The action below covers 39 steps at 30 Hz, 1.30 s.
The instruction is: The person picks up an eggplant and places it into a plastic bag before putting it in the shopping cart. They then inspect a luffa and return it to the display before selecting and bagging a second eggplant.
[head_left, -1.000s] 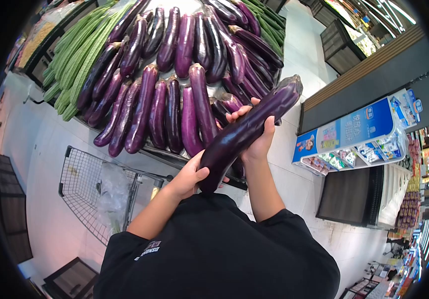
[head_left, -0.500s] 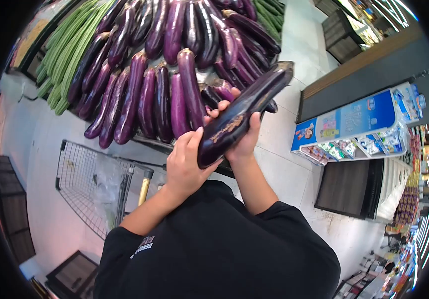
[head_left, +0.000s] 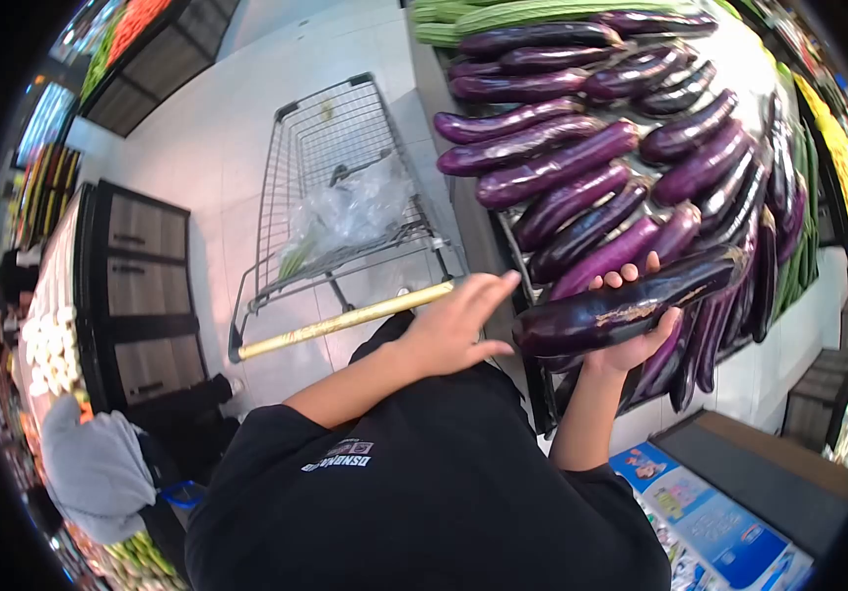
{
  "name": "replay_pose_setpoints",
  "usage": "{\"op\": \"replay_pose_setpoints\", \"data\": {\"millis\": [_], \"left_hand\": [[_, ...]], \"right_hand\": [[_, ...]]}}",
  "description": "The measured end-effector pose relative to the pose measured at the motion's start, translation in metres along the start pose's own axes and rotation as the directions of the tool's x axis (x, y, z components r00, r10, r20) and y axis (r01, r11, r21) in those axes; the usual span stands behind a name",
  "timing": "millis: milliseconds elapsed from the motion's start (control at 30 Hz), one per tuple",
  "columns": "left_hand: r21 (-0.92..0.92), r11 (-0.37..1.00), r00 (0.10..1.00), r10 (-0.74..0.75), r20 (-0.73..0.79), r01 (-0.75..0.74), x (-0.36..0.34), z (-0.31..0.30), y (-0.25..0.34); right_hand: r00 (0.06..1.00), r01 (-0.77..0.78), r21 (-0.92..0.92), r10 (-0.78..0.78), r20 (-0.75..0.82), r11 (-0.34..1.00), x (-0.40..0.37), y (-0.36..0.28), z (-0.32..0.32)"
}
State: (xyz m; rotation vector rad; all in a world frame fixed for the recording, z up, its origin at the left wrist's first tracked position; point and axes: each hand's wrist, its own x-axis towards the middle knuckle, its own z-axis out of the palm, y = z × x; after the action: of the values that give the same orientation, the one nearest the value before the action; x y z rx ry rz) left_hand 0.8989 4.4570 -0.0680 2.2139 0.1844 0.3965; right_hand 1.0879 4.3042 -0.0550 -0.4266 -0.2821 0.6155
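A large dark eggplant (head_left: 581, 320) with a brown scar lies in my right hand (head_left: 636, 345), whose fingers wrap round its underside and far side. Off its blunt end, my left hand (head_left: 458, 325) is open with fingers stretched out and holds nothing. It is close to the yellow handle (head_left: 345, 321) of a wire shopping cart (head_left: 291, 177). Clear plastic bags (head_left: 355, 212) with something green sit in the cart. Beyond the held eggplant, many purple eggplants (head_left: 557, 163) are piled on a display stand.
Long green gourds (head_left: 532, 12) lie at the far edge of the stand. A person in a grey top (head_left: 99, 473) is at the lower left, near a dark drawer cabinet (head_left: 153, 295). A blue display box (head_left: 710, 512) stands at the lower right.
The view has turned left towards the cart. My left hand has let go of the eggplant and opened; my right hand still holds it. The person in grey has come into view.
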Motion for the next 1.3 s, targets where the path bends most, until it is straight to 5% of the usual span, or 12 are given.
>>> {"op": "replay_pose_setpoints", "data": {"millis": [267, 567, 633, 667, 733, 800, 900, 1000, 1067, 1100, 1167, 1300], "left_hand": [[-0.055, 0.847, 0.794, -0.517, -0.319, 0.529, -0.08, -0.086, -0.137], [-0.027, 0.771, 0.741, -0.621, -0.255, 0.636, 0.021, -0.098, -0.397], [0.184, 0.593, 0.592, -0.625, -0.509, 0.784, 0.065, -0.083, -0.433], [0.184, 0.614, 0.615, -0.623, -0.483, 0.768, 0.08, -0.077, -0.447], [0.364, 0.304, 0.47, -0.665, -0.58, 0.88, 0.109, -0.065, -0.472], [0.485, 0.195, 0.439, -0.771, -0.461, 0.852, 0.12, -0.057, -0.493], [0.461, 0.326, 0.45, -0.873, -0.189, 0.825, 0.106, -0.052, -0.546], [0.297, 0.285, 0.359, -0.903, -0.235, 0.911, 0.085, -0.053, -0.551], [0.151, 0.535, 0.555, -0.775, -0.302, 0.831, 0.065, -0.073, -0.521], [0.157, 0.527, 0.548, -0.776, -0.313, 0.835, 0.051, -0.08, -0.511], [-0.302, 0.649, 0.606, -0.76, -0.233, 0.698, 0.02, -0.093, -0.487], [-0.425, 0.694, 0.664, -0.706, -0.245, 0.581, -0.011, -0.132, -0.38]], "right_hand": [[0.972, -0.226, 0.095, 0.218, 0.087, 0.97, 0.009, 0.059, 0.011], [0.987, -0.068, -0.261, 0.027, -0.156, 0.963, -0.005, 0.099, 0.04], [0.967, -0.042, -0.35, -0.05, -0.25, 0.936, -0.009, 0.112, 0.054], [0.959, -0.035, -0.372, -0.074, -0.274, 0.927, -0.012, 0.118, 0.059], [0.951, -0.005, -0.398, -0.118, -0.285, 0.917, -0.015, 0.131, 0.066], [0.936, 0.015, -0.436, -0.166, -0.309, 0.9, -0.02, 0.143, 0.069], [0.916, 0.032, -0.489, -0.221, -0.335, 0.872, -0.027, 0.156, 0.073], [0.906, 0.042, -0.518, -0.251, -0.34, 0.854, -0.028, 0.161, 0.073], [0.904, 0.054, -0.504, -0.256, -0.342, 0.862, -0.023, 0.166, 0.075], [0.904, 0.069, -0.503, -0.267, -0.333, 0.862, -0.02, 0.168, 0.075], [0.931, 0.078, -0.47, -0.233, -0.282, 0.879, -0.015, 0.171, 0.071], [0.949, 0.08, -0.41, -0.195, -0.247, 0.908, 0.001, 0.182, 0.078]]}}
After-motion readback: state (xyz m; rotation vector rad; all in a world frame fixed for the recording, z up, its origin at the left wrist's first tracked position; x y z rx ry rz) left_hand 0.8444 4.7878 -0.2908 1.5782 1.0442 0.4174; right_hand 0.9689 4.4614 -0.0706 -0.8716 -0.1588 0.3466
